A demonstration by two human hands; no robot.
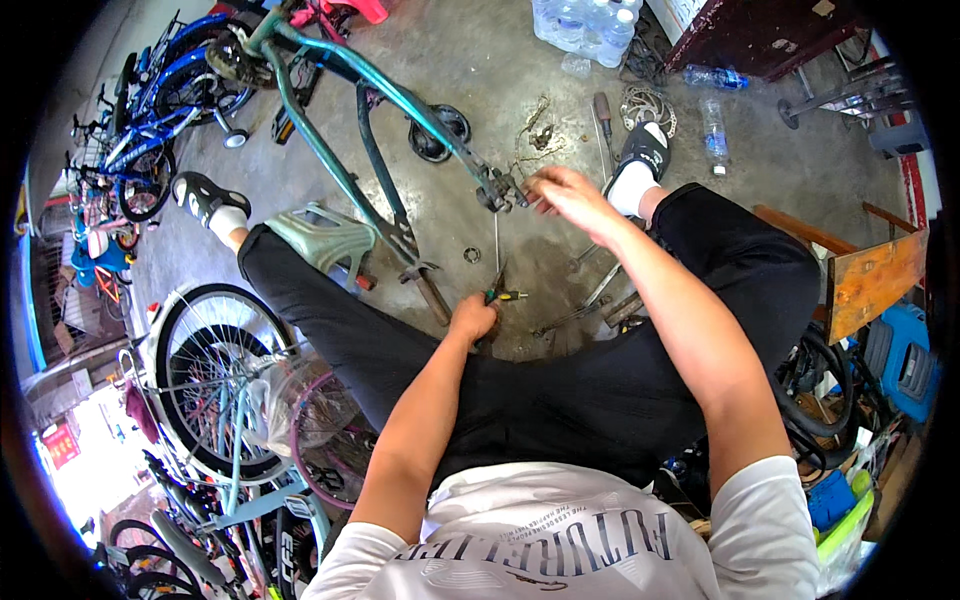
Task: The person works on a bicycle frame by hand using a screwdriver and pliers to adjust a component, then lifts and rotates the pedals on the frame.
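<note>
Frame (410, 101) end lies just left of the right hand (572, 202) (the nearer; fingers bent, grip unclear), long axis running away leftward; left hand (472, 318) closed round a tool (512, 296).

Frame (400, 95) btwn shoes (645, 150), bikes (145, 148) L, btl pack (585, 30) R.

Right leads high, left curls low!

And here's the right arm (705, 345), bent at the elbow, its forearm slanting up and leftward across the middle! The right hand (568, 200) is out in front, back uppermost, fingers pointing left and bunched close; whether they pinch, it's too small to tell. Down lower, the left arm (415, 430) angles forward and inward, and look at that left hand (473, 319): fingers curled into a compact grip! Hands apart, right farther forward!
</note>
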